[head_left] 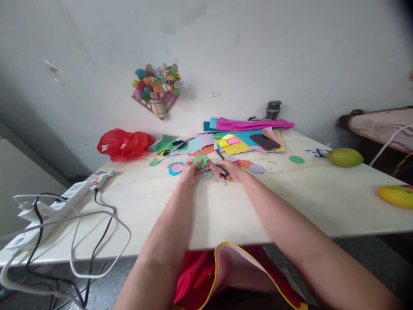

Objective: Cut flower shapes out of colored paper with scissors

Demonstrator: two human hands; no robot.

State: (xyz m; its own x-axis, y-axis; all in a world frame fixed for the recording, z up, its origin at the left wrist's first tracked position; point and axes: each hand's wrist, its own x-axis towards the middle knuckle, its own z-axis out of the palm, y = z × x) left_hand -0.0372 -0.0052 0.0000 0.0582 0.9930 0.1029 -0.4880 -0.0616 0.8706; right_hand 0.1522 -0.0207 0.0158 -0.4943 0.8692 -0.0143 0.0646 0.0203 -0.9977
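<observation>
My left hand [191, 171] pinches a green scallop-edged paper shape [200, 161] above the table. In my right hand [232, 170] is a pair of scissors [222, 171], with fingers wrapped about its dark handles. The blades point up and left, right beside the green paper; whether they touch it I cannot tell. Small coloured paper scraps [225, 181] are scattered under my hands. To the left lies a blue-and-pink paper flower [176, 168]. A lilac paper oval [257, 168] and an orange paper piece [246, 164] lie right of my right hand.
Coloured paper sheets [238, 147] and a phone [265, 141] lie at the back, near another pair of scissors [183, 143]. A red plastic bag [124, 144] sits back left. A power strip [69, 198] with loose cables lies left. Two mangoes, one greenish [345, 157], are at right.
</observation>
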